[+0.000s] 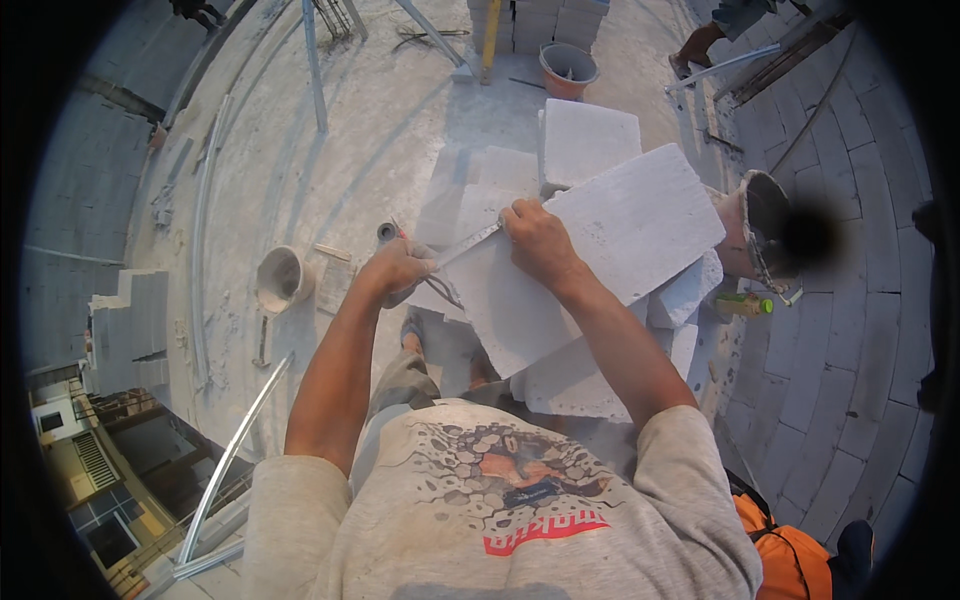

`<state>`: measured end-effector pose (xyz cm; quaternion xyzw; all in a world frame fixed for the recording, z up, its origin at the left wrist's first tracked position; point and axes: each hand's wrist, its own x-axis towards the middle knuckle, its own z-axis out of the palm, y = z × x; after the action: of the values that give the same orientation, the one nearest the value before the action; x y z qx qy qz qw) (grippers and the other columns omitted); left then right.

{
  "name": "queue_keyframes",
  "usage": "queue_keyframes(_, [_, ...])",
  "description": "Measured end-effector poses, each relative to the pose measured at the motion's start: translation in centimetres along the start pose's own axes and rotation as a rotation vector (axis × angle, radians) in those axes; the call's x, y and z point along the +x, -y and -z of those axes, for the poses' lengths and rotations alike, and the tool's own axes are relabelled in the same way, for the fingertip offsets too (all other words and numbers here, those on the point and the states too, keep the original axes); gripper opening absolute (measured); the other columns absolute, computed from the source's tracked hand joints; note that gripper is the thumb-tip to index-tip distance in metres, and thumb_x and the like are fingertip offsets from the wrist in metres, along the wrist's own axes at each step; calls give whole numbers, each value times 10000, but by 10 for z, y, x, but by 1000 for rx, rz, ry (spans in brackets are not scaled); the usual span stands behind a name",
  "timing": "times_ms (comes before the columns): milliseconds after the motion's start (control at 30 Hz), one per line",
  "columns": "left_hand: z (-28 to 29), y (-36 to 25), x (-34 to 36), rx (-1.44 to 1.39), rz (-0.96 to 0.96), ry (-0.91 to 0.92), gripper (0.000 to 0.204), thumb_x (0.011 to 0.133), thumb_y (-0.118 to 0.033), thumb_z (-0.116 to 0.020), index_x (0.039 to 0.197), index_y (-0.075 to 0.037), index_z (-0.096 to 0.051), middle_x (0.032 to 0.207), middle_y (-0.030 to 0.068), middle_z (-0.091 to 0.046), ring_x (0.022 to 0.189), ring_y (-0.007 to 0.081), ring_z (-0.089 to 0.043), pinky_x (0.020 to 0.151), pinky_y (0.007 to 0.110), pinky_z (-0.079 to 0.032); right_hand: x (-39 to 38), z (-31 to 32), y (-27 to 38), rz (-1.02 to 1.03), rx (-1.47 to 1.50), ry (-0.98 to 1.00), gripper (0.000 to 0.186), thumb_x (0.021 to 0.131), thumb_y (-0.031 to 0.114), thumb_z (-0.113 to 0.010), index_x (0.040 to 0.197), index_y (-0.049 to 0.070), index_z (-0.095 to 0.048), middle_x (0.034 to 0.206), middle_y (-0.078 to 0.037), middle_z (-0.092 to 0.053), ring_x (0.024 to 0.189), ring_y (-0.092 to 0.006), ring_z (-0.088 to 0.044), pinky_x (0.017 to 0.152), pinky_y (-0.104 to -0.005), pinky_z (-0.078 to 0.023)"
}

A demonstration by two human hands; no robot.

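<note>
A small bucket [304, 283] sits on the dusty floor [255, 180] at the left, near a hammer [262, 342], and an orange bucket [566, 90] is up by a pile of grey blocks [535, 28]. On the right, a bottle [738, 303] with a green cap lies near a bigger bucket [737, 235] (its rim looks very messy). A wall [830, 410] of long grey blocks is beside them, with something bright orange [790, 560] at the bottom.

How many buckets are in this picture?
3: the left bucket, left of the left hand; the far bucket, near the stacked blocks; the right bucket, right of the large white block. Others may be hidden.
</note>
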<state>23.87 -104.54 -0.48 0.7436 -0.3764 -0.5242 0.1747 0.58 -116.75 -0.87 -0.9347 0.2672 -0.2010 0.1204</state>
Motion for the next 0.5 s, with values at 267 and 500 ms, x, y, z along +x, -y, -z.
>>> queue_keyframes(267, [1,7,6,23,-38,29,176,842,-180,-702,937,-38,-740,767,20,-654,727,134,-588,678,298,-459,0,1,0,35,40,-16,150,685,-81,-594,807,5,-581,841,-131,-574,861,-316,-605,678,-389,-551])
queue_keyframes(500, [3,-1,5,108,-39,57,152,852,-174,-693,935,-58,-745,753,5,-648,717,117,-578,677,294,-457,-10,4,1,42,26,-23,149,699,-71,-595,830,1,-598,829,-123,-568,844,-300,-606,645,-387,-547])
